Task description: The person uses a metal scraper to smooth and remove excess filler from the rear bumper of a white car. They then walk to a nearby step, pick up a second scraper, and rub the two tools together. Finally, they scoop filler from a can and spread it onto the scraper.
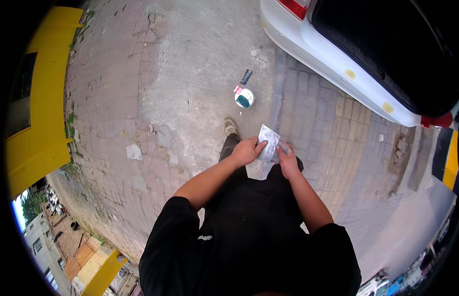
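Observation:
A flat, silvery-white rectangular piece is held in front of me, above my legs; its exact kind is not clear. My left hand is closed on its left edge, thumb on top. My right hand grips its lower right side. A narrow greyish edge shows by the right fingers, too small to name. On the ground ahead stands a round tin, with something white inside and a dark green piece on top. A small red-and-white item lies at its rim, and a black block beyond it.
A white car with its boot open stands at the far right; pale yellow patches mark its bumper. A yellow metal structure is at the left. Paving and rough concrete surround my shoe, with a loose flat stone at left.

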### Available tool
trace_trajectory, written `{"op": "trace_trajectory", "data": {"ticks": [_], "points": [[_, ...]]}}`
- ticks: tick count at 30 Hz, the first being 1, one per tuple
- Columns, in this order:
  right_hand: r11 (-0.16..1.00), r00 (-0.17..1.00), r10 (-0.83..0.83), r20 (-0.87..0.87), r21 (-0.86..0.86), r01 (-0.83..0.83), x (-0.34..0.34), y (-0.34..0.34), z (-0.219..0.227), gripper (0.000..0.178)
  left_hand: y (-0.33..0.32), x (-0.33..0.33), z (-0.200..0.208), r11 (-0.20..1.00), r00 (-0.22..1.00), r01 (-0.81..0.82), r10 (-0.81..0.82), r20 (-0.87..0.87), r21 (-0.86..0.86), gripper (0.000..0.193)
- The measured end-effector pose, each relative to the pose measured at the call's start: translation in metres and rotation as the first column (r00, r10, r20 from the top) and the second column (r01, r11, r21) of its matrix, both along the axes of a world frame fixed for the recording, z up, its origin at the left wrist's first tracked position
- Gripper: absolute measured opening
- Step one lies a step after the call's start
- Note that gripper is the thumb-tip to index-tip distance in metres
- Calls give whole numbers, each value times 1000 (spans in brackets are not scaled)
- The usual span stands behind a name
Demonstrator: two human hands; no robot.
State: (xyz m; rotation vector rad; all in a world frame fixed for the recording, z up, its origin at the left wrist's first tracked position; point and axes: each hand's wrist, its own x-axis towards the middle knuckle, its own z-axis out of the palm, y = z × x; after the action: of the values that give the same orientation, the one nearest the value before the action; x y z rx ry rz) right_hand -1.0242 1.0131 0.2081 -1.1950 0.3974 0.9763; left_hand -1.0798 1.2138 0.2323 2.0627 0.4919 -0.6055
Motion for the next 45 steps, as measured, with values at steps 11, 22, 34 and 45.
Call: {"op": "trace_trajectory", "data": {"ticks": [11, 22, 34, 45], "points": [[951, 967, 219, 128, -249, -182, -4, 71, -140, 42, 100, 28, -176, 996, 997, 78, -78, -15, 39, 43], [942, 982, 135, 135, -325, -85, 64, 73, -324, 54, 153, 94, -412, 806, 896, 395, -444, 9, 441, 113], [984, 848, 152, 508, -157, -82, 203, 132, -318, 50, 179, 147, -490, 264, 449, 765, -872, -193, 587, 131], [980, 861, 190, 471, -139, -140, 207, 152, -350, 53, 179, 141, -487, 338, 529, 694, -838, -133, 636, 117]]}}
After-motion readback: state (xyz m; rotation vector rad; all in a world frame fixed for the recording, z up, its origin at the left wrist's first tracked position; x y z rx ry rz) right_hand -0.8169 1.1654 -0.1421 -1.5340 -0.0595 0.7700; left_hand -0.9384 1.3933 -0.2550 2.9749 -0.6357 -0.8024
